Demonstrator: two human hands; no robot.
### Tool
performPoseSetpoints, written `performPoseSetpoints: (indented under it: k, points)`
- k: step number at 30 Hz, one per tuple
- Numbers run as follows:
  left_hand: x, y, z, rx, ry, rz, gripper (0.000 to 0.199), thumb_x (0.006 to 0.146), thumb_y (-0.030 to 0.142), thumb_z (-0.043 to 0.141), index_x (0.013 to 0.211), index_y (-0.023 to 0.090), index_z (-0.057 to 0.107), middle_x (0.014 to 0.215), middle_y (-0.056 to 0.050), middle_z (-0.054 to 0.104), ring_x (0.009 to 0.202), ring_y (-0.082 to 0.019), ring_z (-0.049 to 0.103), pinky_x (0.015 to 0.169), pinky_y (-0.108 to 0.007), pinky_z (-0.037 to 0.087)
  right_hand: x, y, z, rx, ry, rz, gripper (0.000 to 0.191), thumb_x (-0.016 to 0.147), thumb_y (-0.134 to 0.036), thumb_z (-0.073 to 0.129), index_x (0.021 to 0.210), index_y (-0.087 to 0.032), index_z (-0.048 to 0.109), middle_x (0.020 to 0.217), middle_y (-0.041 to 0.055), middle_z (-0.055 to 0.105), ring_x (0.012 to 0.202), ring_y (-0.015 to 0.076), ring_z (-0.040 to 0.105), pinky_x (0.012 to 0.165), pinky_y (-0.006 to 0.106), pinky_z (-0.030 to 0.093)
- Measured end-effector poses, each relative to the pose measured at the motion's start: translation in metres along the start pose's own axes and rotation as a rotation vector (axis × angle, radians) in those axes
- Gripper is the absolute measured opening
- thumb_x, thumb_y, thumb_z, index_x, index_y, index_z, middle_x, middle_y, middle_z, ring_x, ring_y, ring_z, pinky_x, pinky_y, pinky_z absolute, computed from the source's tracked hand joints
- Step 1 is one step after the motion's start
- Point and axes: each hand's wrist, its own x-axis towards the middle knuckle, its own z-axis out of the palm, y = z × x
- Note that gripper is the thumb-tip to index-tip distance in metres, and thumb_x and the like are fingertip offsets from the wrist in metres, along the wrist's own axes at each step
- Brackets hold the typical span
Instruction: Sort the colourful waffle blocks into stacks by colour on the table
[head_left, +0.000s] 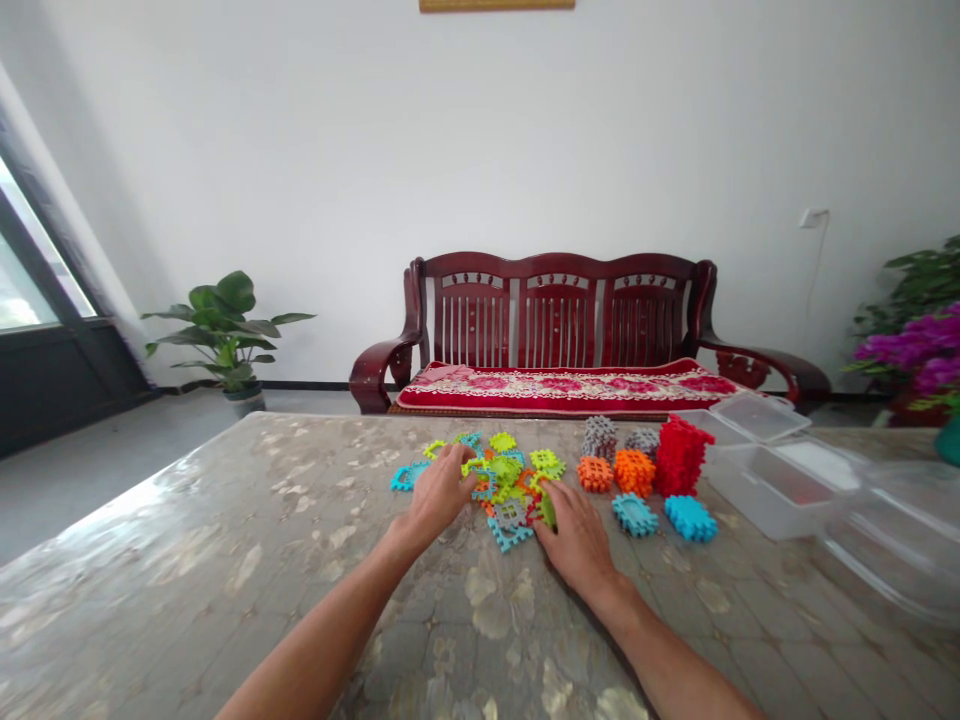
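Observation:
Loose puzzle-like plastic pieces in green, blue, orange and grey lie in a heap on the patterned table (315, 560). At the heap's left side, my left hand (442, 488) has its fingers bent round a yellow-green piece (475, 466). My right hand (576, 535) is at the right side, its thumb and fingers round a green piece (548, 512). A grey piece (511, 514) lies between the hands. Sorted stacks stand to the right: grey (599, 437), orange (634, 472), tall red (681, 455) and blue (691, 518).
Clear plastic boxes (780, 490) with lids stand at the table's right. Behind the table is a dark red wooden bench (559, 320) with a red floral cover. A potted plant (229, 330) stands at the left, and purple flowers (919, 350) are at the far right.

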Motion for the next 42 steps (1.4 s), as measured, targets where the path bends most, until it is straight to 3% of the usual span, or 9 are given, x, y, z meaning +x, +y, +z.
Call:
performPoseSetpoints:
  k: [4, 7, 12, 16, 22, 27, 30, 36, 42]
  points:
    - [-0.023, 0.000, 0.004, 0.004, 0.071, 0.155, 0.019, 0.091, 0.031, 0.050, 0.106, 0.025, 0.060, 0.111, -0.004, 0.066, 0.100, -0.018, 0.064, 0.085, -0.029, 0.047, 0.001, 0.002, -0.003, -0.037, 0.019, 0.045, 0.052, 0.082, -0.028, 0.061, 0.133, -0.020, 0.056, 0.138, 0.0104, 0.058, 0.126, 0.0284, 0.051, 0.103, 0.041, 0.041]
    - [-0.026, -0.010, 0.001, 0.027, 0.162, 0.157, 0.021, 0.091, 0.029, 0.050, 0.109, 0.026, 0.061, 0.113, -0.005, 0.066, 0.108, -0.021, 0.061, 0.093, -0.033, 0.045, 0.001, 0.003, -0.005, -0.056, 0.032, 0.076, 0.052, 0.082, -0.031, 0.062, 0.133, -0.020, 0.056, 0.136, 0.0107, 0.059, 0.123, 0.0291, 0.053, 0.101, 0.041, 0.041]
    - [-0.011, -0.051, -0.015, 0.012, 0.319, -0.180, 0.034, 0.088, 0.028, 0.050, 0.120, 0.023, 0.059, 0.122, -0.009, 0.063, 0.114, -0.025, 0.060, 0.098, -0.037, 0.045, 0.002, 0.009, -0.005, -0.067, 0.026, 0.097, 0.052, 0.082, -0.027, 0.061, 0.132, -0.017, 0.056, 0.127, 0.0118, 0.064, 0.118, 0.0295, 0.057, 0.099, 0.041, 0.043]
    - [-0.012, -0.084, -0.015, 0.087, 0.376, -0.392, 0.041, 0.092, 0.032, 0.044, 0.129, 0.021, 0.056, 0.128, -0.013, 0.061, 0.120, -0.029, 0.057, 0.100, -0.042, 0.044, 0.003, 0.014, -0.001, -0.035, 0.081, 0.078, 0.051, 0.079, -0.019, 0.059, 0.131, -0.020, 0.057, 0.123, 0.0103, 0.066, 0.114, 0.0272, 0.060, 0.100, 0.039, 0.044]
    - [-0.019, -0.106, 0.002, 0.140, 0.224, -0.488, 0.049, 0.094, 0.036, 0.039, 0.136, 0.016, 0.054, 0.135, -0.018, 0.059, 0.125, -0.032, 0.055, 0.102, -0.044, 0.042, 0.009, 0.020, 0.008, 0.083, 0.197, 0.022, 0.052, 0.079, -0.017, 0.053, 0.131, -0.020, 0.055, 0.123, 0.0109, 0.065, 0.116, 0.0271, 0.058, 0.103, 0.043, 0.044]
    - [-0.015, -0.110, 0.009, 0.190, 0.117, -0.372, 0.049, 0.094, 0.037, 0.039, 0.136, 0.017, 0.053, 0.133, -0.014, 0.063, 0.123, -0.030, 0.057, 0.104, -0.043, 0.040, 0.019, 0.020, 0.010, 0.156, 0.228, -0.066, 0.053, 0.083, -0.021, 0.052, 0.136, -0.020, 0.051, 0.136, 0.0116, 0.056, 0.130, 0.0260, 0.049, 0.109, 0.045, 0.040]
    - [-0.016, -0.109, 0.009, 0.212, 0.087, -0.321, 0.047, 0.094, 0.036, 0.039, 0.134, 0.019, 0.055, 0.135, -0.014, 0.062, 0.122, -0.030, 0.057, 0.103, -0.043, 0.041, 0.015, 0.014, 0.000, 0.093, 0.170, -0.100, 0.041, 0.083, -0.021, 0.056, 0.123, -0.021, 0.063, 0.135, 0.0108, 0.057, 0.128, 0.0269, 0.049, 0.109, 0.044, 0.039]
    - [-0.018, -0.106, 0.008, 0.226, 0.055, -0.281, 0.042, 0.093, 0.036, 0.042, 0.129, 0.021, 0.060, 0.135, -0.013, 0.060, 0.122, -0.029, 0.056, 0.102, -0.042, 0.040, -0.006, -0.011, -0.024, 0.029, -0.002, -0.195, 0.007, 0.085, -0.028, 0.066, 0.088, -0.027, 0.071, 0.100, 0.0025, 0.069, 0.100, 0.0225, 0.058, 0.092, 0.037, 0.043]
    - [-0.017, -0.107, 0.010, 0.247, 0.048, -0.270, 0.041, 0.091, 0.035, 0.044, 0.126, 0.023, 0.062, 0.136, -0.011, 0.060, 0.122, -0.029, 0.056, 0.102, -0.042, 0.041, -0.008, -0.025, -0.020, 0.008, -0.094, -0.228, 0.017, 0.086, -0.031, 0.068, 0.103, -0.028, 0.070, 0.107, 0.0017, 0.070, 0.103, 0.0225, 0.057, 0.091, 0.036, 0.041]
